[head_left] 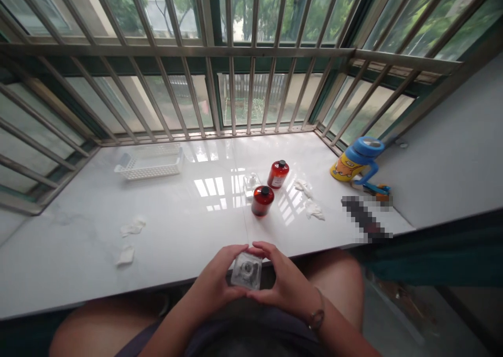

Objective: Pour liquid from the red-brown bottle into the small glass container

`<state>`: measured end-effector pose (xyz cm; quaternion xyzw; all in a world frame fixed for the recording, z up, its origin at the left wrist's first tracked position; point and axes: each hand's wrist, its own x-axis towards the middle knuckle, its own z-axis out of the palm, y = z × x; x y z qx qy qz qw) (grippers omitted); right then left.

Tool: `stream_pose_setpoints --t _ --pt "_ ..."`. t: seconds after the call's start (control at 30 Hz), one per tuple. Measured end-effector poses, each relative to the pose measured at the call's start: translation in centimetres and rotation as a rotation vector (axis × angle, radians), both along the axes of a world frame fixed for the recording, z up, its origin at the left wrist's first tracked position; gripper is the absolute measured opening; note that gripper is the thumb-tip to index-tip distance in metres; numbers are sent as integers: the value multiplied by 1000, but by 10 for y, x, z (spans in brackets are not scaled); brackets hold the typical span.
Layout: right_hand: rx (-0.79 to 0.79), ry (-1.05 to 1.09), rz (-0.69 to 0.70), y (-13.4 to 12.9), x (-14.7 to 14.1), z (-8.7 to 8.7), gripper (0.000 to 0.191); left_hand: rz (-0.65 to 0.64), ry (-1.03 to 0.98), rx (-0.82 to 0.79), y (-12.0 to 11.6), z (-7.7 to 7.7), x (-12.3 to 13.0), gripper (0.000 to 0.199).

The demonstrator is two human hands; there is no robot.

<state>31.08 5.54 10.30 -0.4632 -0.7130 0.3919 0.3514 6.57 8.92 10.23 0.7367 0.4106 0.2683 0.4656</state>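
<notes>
Between both hands is a square clear glass bottle, held just off the near edge of the counter, over my lap. My left hand grips its left side with thumb and fingers. On the other side my right hand curls round it, fingertips on the far edge and thumb at the near edge. A round opening or neck shows at the bottle's middle. Beyond the hands stand two red bottles with black caps, a nearer one and a farther one. Beside them is another clear glass bottle.
The white counter runs to a barred window. A white plastic basket sits back left. Crumpled tissues lie left, and more tissues lie right. A blue and yellow cup stands right, near a blurred-out dark object.
</notes>
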Motion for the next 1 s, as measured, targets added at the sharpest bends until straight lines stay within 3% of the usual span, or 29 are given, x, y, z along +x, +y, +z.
stream_pose_setpoints --t 0.07,0.13,0.2,0.23,0.27,0.3,0.43,0.57,0.77,0.9,1.0 --pt "62 -26 77 7 -2 3 94 71 23 8 -5 -4 -6 76" --pt "160 -95 58 21 8 4 74 170 53 25 -9 -7 -13 75" --pt "267 -257 -169 43 31 2 37 285 84 46 -11 -12 -19 72" --pt "299 -384 -382 57 47 1 26 333 96 55 -12 -14 -22 71" --pt "290 -539 -570 72 65 -1 28 369 107 61 -12 -17 -24 69" --pt "269 -597 -654 87 84 -3 30 397 116 66 -12 -20 -26 67" --pt "181 -727 -787 141 145 -12 36 456 135 63 -8 -28 -26 64" --pt "80 -792 -804 171 168 -25 44 470 117 45 -4 -29 -15 64" --pt "52 -734 -862 180 167 -36 24 448 87 34 1 -28 -2 68" --pt "155 -618 -969 160 161 -21 37 435 87 57 3 -36 1 70" --pt "231 -482 -994 128 138 -2 44 430 95 70 3 -43 2 72"
